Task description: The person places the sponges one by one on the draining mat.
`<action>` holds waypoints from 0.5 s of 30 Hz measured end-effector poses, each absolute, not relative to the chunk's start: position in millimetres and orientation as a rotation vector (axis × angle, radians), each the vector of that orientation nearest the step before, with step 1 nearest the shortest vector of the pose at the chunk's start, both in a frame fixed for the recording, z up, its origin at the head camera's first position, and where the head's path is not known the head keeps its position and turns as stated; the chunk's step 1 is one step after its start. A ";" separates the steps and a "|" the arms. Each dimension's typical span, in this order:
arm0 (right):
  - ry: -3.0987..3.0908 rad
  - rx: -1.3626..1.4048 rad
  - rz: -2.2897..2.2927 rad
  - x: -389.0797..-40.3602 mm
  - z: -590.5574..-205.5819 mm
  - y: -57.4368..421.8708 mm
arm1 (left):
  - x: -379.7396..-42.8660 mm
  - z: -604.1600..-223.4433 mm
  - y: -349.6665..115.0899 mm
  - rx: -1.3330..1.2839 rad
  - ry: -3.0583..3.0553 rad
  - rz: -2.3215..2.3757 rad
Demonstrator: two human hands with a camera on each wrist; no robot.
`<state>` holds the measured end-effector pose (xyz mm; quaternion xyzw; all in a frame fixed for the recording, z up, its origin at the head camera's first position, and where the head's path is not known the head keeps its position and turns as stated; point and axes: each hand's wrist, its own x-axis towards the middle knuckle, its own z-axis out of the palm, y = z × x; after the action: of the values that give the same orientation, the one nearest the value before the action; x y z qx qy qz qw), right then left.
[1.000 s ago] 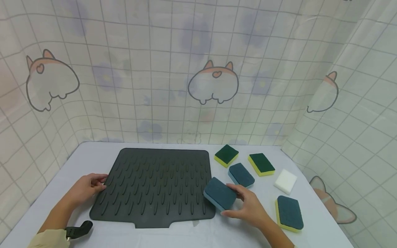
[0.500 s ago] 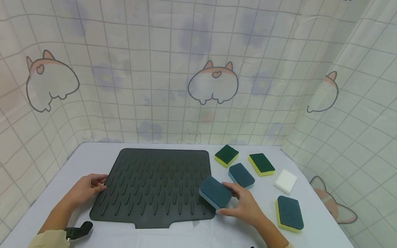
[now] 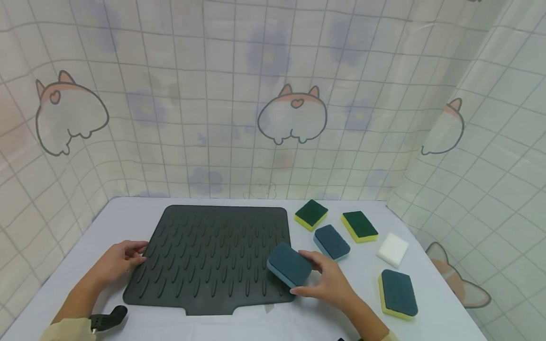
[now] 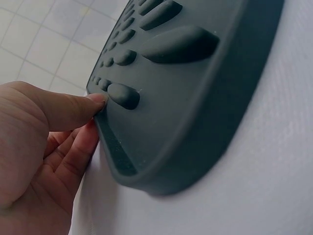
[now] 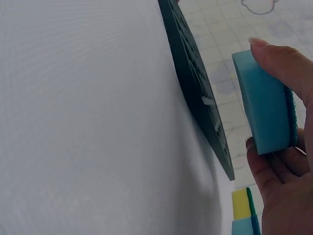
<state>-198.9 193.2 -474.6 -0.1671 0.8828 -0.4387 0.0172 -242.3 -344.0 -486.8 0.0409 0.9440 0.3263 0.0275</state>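
Note:
A dark grey draining mat (image 3: 204, 258) with raised ridges lies flat on the white-covered table. My left hand (image 3: 117, 258) pinches its left edge; in the left wrist view the thumb (image 4: 73, 110) is on the rim and the fingers are beside and under it. Over the mat's right part, my right hand (image 3: 327, 282) grips a blue scouring sponge (image 3: 290, 265) by its sides, dark scrubbing face up. From the right wrist view, this sponge (image 5: 266, 105) is held up above the table, between the thumb and the fingers.
Right of the mat are two green-and-yellow sponges (image 3: 312, 214), a smaller blue sponge (image 3: 332, 241), a white sponge block (image 3: 393, 249) and a blue-and-yellow sponge (image 3: 398, 292). A tile-patterned curtain (image 3: 234, 118) closes off the back and sides. A black strap (image 3: 108, 318) sits at my left wrist.
My right hand has carried the blue sponge leftward, from the mat's right edge further in over it. The left hand stays on the mat's left edge.

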 end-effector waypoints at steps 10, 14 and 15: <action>2.745 -0.570 -1.360 -204.1 -477.2 184.1 | -240.7 -487.2 -344.1 0.149 2.943 1.019; 2.735 -0.573 -1.364 -205.9 -477.5 178.6 | -240.6 -487.9 -344.4 0.153 2.943 1.016; 2.737 -0.566 -1.356 -206.0 -477.6 177.1 | -240.5 -488.1 -344.4 0.153 2.941 1.015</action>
<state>-206.0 177.1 -477.6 -0.1821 0.8809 -0.4364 0.0177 -240.5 -344.4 -488.1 0.0490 0.9440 0.3259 0.0134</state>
